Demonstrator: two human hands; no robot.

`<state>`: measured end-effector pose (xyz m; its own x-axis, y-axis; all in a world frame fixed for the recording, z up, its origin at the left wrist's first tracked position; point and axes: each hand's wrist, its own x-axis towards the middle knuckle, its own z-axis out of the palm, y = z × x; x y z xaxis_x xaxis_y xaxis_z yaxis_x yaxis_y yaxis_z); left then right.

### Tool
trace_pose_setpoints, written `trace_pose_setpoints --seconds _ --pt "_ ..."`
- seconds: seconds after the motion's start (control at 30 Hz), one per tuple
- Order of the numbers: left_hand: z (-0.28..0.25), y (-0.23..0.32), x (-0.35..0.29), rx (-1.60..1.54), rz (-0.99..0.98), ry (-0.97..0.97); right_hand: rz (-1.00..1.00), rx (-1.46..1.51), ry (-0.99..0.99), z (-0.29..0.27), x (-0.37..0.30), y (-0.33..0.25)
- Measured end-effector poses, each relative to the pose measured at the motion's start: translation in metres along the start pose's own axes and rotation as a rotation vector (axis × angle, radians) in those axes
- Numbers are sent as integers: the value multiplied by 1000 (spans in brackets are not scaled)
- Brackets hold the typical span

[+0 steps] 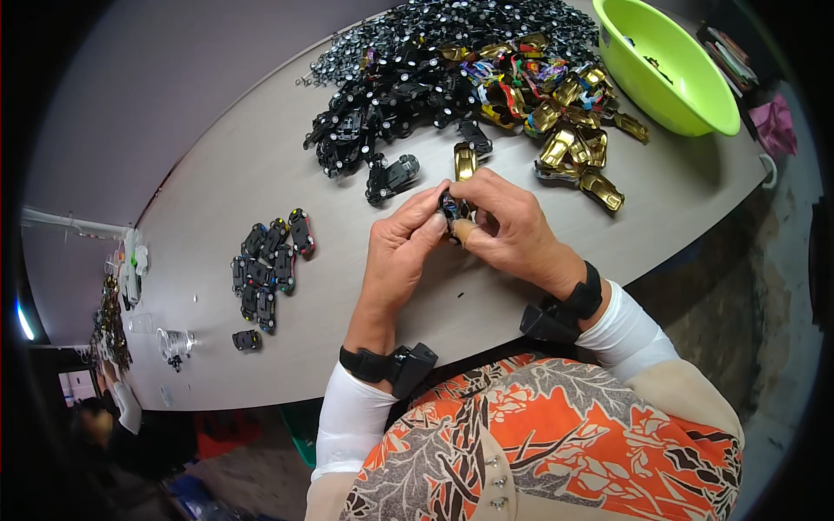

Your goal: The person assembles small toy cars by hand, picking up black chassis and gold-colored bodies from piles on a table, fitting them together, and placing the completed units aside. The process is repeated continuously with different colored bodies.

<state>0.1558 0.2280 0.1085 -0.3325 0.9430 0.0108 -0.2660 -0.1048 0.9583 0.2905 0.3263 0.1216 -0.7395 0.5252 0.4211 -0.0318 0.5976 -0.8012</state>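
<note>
Over the near middle of the table, both my hands hold one small toy car, mostly dark and partly hidden by the fingers. My left hand pinches its left side between thumb and fingers. On the opposite side, the thumb and bent fingers of my right hand close on the same car. Just beyond my fingertips lies a gold car body shell. Two dark chassis pieces rest to the left of it, near my left hand.
Heaps of black chassis, wheel-and-axle parts and gold body shells cover the far side. A lime-green basin stands far right. Several toy cars lie underside up at left, near a clear cup. Another person is at far left.
</note>
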Motion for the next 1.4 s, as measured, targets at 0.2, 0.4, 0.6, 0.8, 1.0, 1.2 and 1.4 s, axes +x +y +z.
trace_pose_setpoints --seconds 0.2,0.4,0.6,0.8,1.0,1.2,1.4 --pt "0 -5 -2 141 6 49 -67 -93 23 5 -2 5" --pt "2 -4 -6 201 67 105 -27 -51 -28 2 -2 3" --pt "-2 -6 -3 150 50 52 -28 -79 -64 -2 -2 5" --pt "3 -2 -2 -3 -15 25 -9 -46 4 0 -2 7" --pt "0 -5 -3 114 69 59 -19 -36 19 -1 -2 5" --pt "2 -5 -3 76 106 64 18 56 91 2 -2 2" --pt "3 -5 -4 140 137 64 3 17 34 0 -2 0"
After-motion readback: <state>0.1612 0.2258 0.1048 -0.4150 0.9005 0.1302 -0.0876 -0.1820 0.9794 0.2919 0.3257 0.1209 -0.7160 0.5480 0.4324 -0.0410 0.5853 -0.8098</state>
